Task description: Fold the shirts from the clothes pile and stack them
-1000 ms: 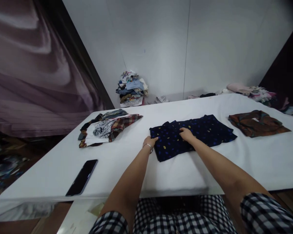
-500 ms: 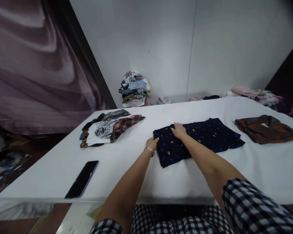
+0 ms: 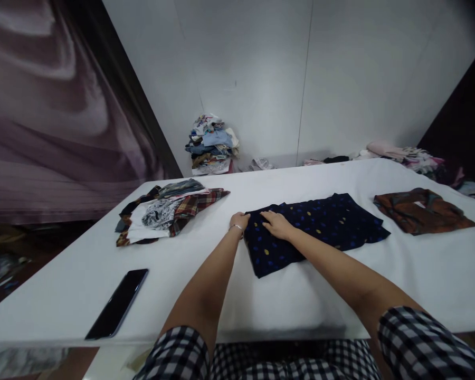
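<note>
A dark navy garment (image 3: 324,216) with blue and yellow spots lies folded into a long strip on the white table. My left hand (image 3: 239,220), wearing a bracelet, grips its upper left corner, with the thumb over the edge and the other fingers mostly hidden. Flat on top of the cloth, just right of that corner, rests my right hand (image 3: 277,225) with its fingers outstretched. To the right of the spotted garment lies a folded rust-brown patterned garment (image 3: 417,214).
A pile of mixed folded clothes (image 3: 162,214) is at the left of the white table (image 3: 190,279). A phone (image 3: 116,304) lies near the front edge. Behind the table, a tall clothes stack (image 3: 214,145) and more clothes (image 3: 406,157) sit by the wall.
My right hand has slid left and slightly down over the spotted garment, its fingers stretching out. The left hand has moved up to the garment's corner. The whole view has shifted slightly.
</note>
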`<state>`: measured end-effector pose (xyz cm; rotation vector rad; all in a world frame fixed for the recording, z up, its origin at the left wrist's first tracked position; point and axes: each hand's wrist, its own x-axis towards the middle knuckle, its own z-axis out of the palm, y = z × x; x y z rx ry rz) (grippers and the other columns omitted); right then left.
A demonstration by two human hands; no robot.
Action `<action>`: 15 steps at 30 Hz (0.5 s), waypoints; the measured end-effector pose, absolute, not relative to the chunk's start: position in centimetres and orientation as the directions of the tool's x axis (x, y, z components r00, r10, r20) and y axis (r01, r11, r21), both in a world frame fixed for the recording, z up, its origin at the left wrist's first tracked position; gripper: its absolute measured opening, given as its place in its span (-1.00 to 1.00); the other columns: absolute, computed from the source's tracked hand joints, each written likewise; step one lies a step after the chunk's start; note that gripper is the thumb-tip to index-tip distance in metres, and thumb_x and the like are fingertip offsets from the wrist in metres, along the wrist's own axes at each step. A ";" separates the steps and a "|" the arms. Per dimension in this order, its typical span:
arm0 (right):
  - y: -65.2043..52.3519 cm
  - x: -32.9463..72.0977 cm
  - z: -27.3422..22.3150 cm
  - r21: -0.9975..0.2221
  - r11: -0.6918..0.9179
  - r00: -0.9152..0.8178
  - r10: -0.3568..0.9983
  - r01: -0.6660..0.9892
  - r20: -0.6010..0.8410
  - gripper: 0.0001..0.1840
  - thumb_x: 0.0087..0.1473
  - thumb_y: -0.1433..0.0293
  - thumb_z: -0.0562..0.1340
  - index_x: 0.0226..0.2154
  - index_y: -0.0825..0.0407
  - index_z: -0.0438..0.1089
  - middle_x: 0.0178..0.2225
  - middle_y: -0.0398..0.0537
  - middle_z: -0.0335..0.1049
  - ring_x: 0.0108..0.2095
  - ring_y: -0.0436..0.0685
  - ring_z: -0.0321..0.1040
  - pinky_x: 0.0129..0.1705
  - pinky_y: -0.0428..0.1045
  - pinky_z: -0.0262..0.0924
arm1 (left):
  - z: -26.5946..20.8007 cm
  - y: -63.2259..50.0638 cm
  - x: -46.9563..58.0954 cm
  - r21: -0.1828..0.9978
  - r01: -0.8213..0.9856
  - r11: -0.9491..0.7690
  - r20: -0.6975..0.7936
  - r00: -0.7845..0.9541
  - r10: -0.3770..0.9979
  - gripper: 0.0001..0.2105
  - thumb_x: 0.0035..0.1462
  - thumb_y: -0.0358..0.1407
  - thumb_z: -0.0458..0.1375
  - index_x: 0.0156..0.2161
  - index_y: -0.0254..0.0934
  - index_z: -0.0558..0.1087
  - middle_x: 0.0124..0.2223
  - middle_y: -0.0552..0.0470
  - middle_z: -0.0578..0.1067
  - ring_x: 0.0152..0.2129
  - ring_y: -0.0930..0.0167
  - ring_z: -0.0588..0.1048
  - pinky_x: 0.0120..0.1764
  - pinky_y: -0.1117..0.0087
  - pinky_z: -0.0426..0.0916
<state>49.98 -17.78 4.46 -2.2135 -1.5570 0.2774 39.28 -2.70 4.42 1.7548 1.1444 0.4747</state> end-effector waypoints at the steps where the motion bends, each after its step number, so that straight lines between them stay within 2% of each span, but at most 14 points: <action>1: -17.7 50.0 4.5 -0.447 -0.289 0.360 0.929 0.847 0.081 -0.43 0.21 0.30 0.00 0.25 0.02 0.06 0.28 0.01 0.04 0.29 0.20 -0.11 0.26 0.14 -0.16 | 4.8 -2.7 39.4 0.875 0.471 -0.111 -0.157 0.493 0.856 -0.80 -0.10 -0.17 0.25 -0.50 -0.26 0.41 -0.45 0.01 0.50 -0.33 0.29 0.48 -0.30 0.36 0.32; 5: -16.8 51.3 5.5 -0.466 -0.387 0.508 0.845 0.796 0.167 -0.43 0.22 0.30 -0.02 0.26 0.06 0.05 0.27 0.05 0.04 0.28 0.19 -0.09 0.24 0.12 -0.12 | 6.1 -3.2 39.6 0.930 0.356 -0.090 -0.132 0.554 0.822 -0.75 -0.03 -0.10 0.19 -0.49 -0.25 0.38 -0.52 0.10 0.43 -0.48 0.42 0.44 -0.42 0.43 0.31; 8: -16.0 52.8 6.2 -0.535 -0.539 0.681 0.725 0.651 0.099 -0.45 0.20 0.29 0.01 0.22 0.05 0.13 0.20 0.09 0.18 0.19 0.25 0.09 0.17 0.14 0.01 | 6.7 -3.6 39.6 0.961 0.269 -0.059 -0.114 0.585 0.803 -0.81 0.00 -0.16 0.17 -0.37 -0.26 0.42 -0.47 0.11 0.46 -0.53 0.47 0.42 -0.44 0.45 0.33; 12: -15.6 54.9 6.5 -0.571 -0.621 0.763 0.646 0.537 0.015 -0.57 0.14 0.36 0.04 0.03 0.04 0.38 0.00 0.06 0.42 0.00 0.24 0.33 0.00 0.06 0.20 | 6.9 -3.5 40.1 0.976 0.215 -0.045 -0.090 0.578 0.811 -0.78 0.01 -0.26 0.18 -0.21 -0.28 0.46 -0.37 0.05 0.53 -0.44 0.46 0.48 -0.34 0.43 0.39; 15: -15.8 56.4 6.6 -0.574 -0.661 0.799 0.601 0.483 -0.020 -0.62 0.10 0.39 0.07 -0.08 0.02 0.46 -0.09 0.02 0.47 -0.10 0.20 0.40 -0.11 0.00 0.25 | 6.6 -2.6 40.4 0.968 0.246 -0.057 -0.081 0.516 0.853 -0.81 0.02 -0.25 0.19 -0.26 -0.30 0.49 -0.30 -0.01 0.56 -0.35 0.42 0.50 -0.26 0.41 0.39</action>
